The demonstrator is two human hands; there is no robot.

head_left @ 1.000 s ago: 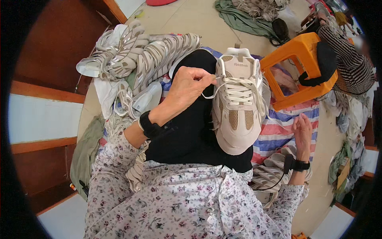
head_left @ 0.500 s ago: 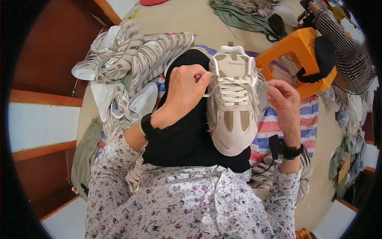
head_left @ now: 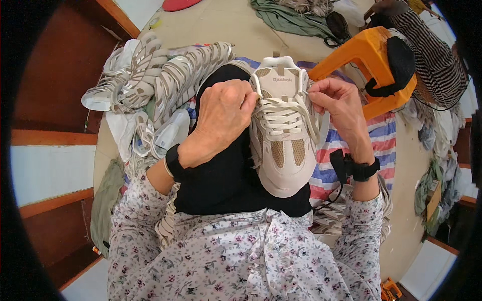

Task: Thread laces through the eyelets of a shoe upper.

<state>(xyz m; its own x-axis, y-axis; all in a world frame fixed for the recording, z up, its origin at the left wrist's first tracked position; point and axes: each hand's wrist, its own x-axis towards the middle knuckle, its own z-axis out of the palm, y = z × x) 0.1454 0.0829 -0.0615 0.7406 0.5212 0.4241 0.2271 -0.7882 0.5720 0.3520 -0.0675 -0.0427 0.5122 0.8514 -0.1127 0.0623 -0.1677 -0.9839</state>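
A beige and white sneaker (head_left: pixel 282 175) rests on my black-covered lap, its toe toward me. Pale shoelace (head_left: pixel 282 118) crosses its tongue, and a loose strand hangs down along its right side. My left hand (head_left: pixel 223 111) is closed at the left upper eyelets, thumb and forefinger pinched at the edge; the bit of lace between them is mostly covered. On the opposite side, my right hand (head_left: pixel 339 103) pinches beside the right upper eyelets, with thumb and forefinger together at the lace. Both wrists wear black bands.
To the left lie stacked beige shoe uppers (head_left: pixel 175 83). An orange plastic stool (head_left: pixel 374 55) with a black cap-like item stands at upper right, beside a person's striped sleeve (head_left: pixel 427 50). A striped red, white and blue sheet (head_left: pixel 329 170) spreads beneath. Green cloth (head_left: pixel 296 25) lies beyond.
My right hand has moved in from the right to the sneaker's upper eyelets. My left hand stays at the left edge. The whole view has shifted slightly, with the scene sliding left.
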